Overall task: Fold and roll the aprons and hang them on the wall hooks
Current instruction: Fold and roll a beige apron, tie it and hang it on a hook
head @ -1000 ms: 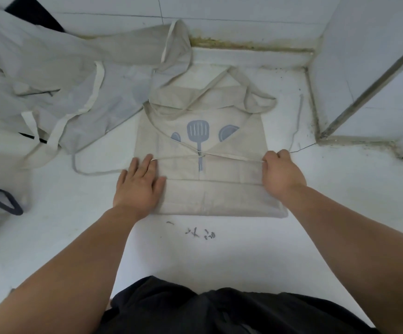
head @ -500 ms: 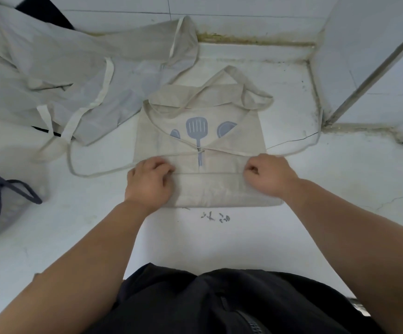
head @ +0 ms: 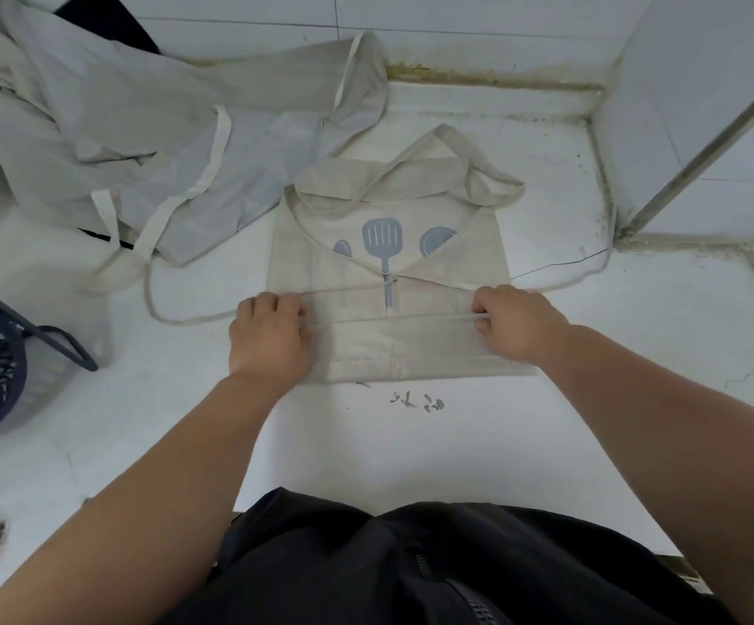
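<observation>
One apron [head: 438, 349] lies folded on the floor [head: 411, 448]; my left hand [head: 271, 336] and right hand [head: 517, 322] pinch its near fold, rolling barely begun, I judge. A second apron [head: 140, 142] sprawls unfolded; nothing hangs yet.

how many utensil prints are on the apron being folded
3, on the beige apron: a spatula in the middle, a small rounded one to its left, a larger rounded one to its right. Folds cover parts, so more may be hidden.
</observation>
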